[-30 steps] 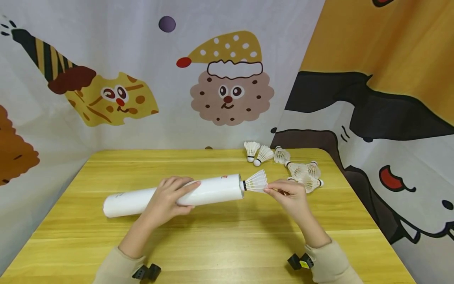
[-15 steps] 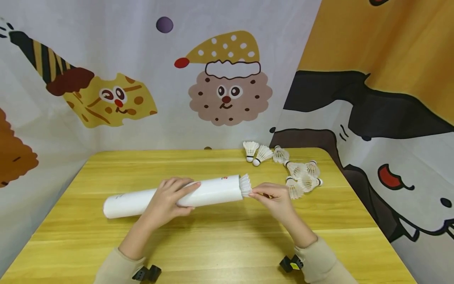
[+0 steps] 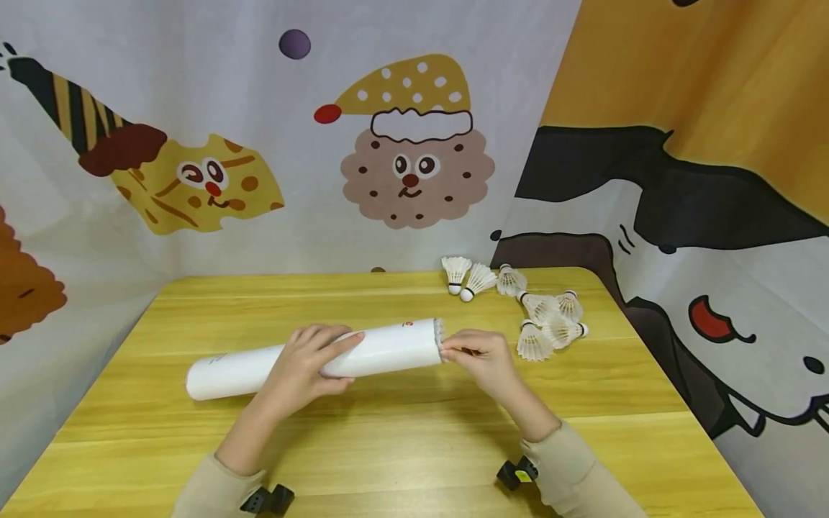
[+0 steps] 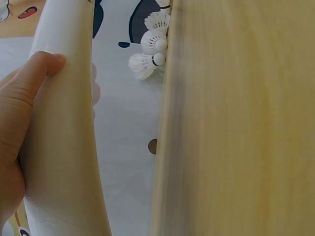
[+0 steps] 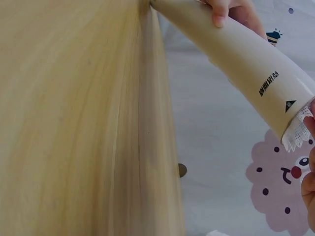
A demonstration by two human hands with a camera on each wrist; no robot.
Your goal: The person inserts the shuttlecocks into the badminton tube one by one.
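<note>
Left hand [image 3: 309, 363] grips tube [image 3: 391, 347], well inside tabletop [image 3: 388, 439] edges; right hand [image 3: 481, 356] pinches shuttlecock [image 5: 296, 132] in tube's mouth; loose shuttlecocks [image 3: 542, 309] apart, near far-right corner

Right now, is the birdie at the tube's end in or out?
Mostly in: only the frilly edge of the birdie sticks out of the tube; the rest is hidden inside.

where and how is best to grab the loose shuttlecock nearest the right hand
Probably grip this shuttlecock by its feather rim, from the near side: its flared skirt is the near end, its cork points away, and another shuttlecock sits close on its right.
</note>
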